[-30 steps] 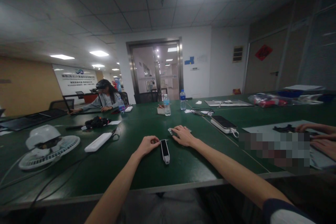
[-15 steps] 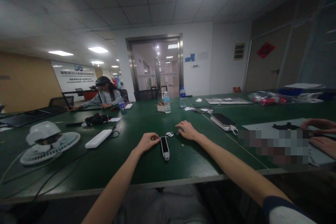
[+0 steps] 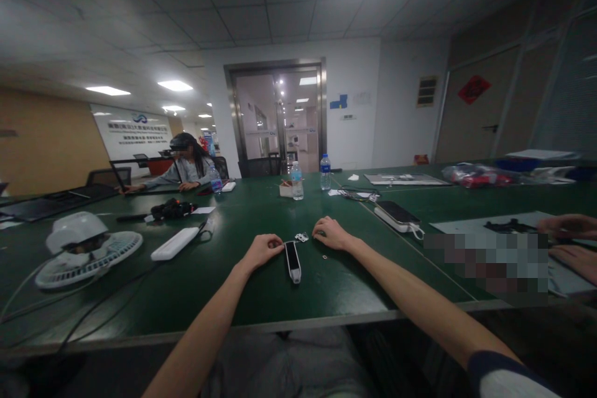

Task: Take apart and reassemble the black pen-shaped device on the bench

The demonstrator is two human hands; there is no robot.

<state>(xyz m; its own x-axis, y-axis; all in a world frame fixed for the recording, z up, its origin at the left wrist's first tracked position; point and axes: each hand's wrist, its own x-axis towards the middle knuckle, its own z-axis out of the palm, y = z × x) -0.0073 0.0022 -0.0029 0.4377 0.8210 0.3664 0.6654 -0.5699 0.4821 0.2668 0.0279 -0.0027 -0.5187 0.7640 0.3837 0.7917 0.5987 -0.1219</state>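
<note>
On the green table lies a slim white handheld device with a long black screen [image 3: 293, 262], its narrow end toward me. My left hand [image 3: 263, 251] is closed at the device's upper left edge, fingertips against it. Just beyond the device are small white and metallic pieces [image 3: 302, 237]. To the right of them, my right hand [image 3: 332, 234] rests low over the table with its fingers bent together; whatever they pinch is too small or hidden to make out. A tiny light-coloured ring-like piece [image 3: 325, 257] lies on the table below my right hand.
A white power bank [image 3: 175, 244] and a white fan [image 3: 88, 255] lie to the left. Water bottles [image 3: 297, 181] and a small box stand ahead. On the right are a phone [image 3: 396, 212] and a co-worker's hands [image 3: 571, 239] over a pale mat. Another person sits across at the left.
My right hand's fingers have drawn closer together, and the small metallic bit seen beneath them is now hidden. My left hand and the device stay nearly in place.
</note>
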